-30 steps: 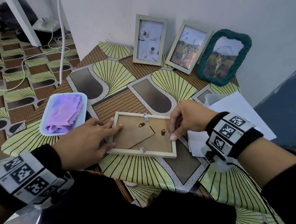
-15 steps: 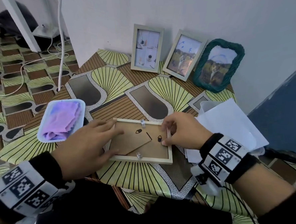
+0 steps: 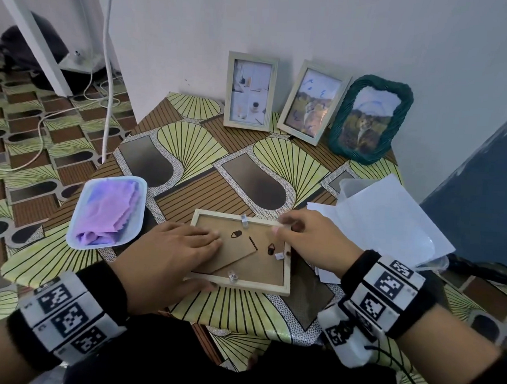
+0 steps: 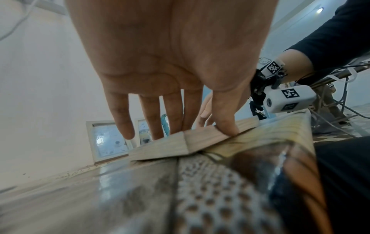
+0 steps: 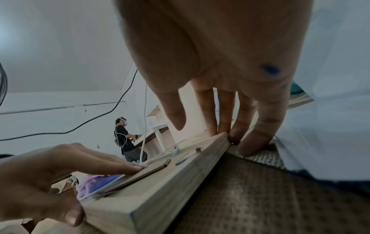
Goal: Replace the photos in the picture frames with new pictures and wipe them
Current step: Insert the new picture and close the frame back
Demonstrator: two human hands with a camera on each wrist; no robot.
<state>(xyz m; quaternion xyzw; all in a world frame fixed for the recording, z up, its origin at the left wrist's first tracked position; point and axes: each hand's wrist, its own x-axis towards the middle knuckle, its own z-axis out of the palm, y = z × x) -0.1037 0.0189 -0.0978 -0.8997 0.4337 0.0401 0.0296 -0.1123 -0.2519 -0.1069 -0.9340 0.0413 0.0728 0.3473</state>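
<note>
A light wooden picture frame [image 3: 255, 286] lies face down on the patterned table, its brown backing board [image 3: 259, 266] up and small metal tabs [image 3: 232, 275] at the rim. My left hand [image 3: 177, 246] lies flat on the left half of the backing, fingers straight, thumb against the near edge; the left wrist view shows the same hand [image 4: 170, 71] over the frame's corner [image 4: 170, 145]. My right hand [image 3: 306, 236] is at the far right corner. Its fingertips [image 5: 250, 142] touch the frame's outer side [image 5: 160, 190], and the thumb is free.
Three framed pictures lean on the wall: a pale one [image 3: 251, 90], a second pale one [image 3: 312, 102] and a green woven one [image 3: 371, 119]. A white tray [image 3: 76, 225] holds a purple cloth [image 3: 108, 209] on the left. White sheets [image 3: 387, 217] lie at the right.
My right hand slid from the middle of the frame's right edge up to its far right corner, uncovering a tab there. My left hand stayed on the backing.
</note>
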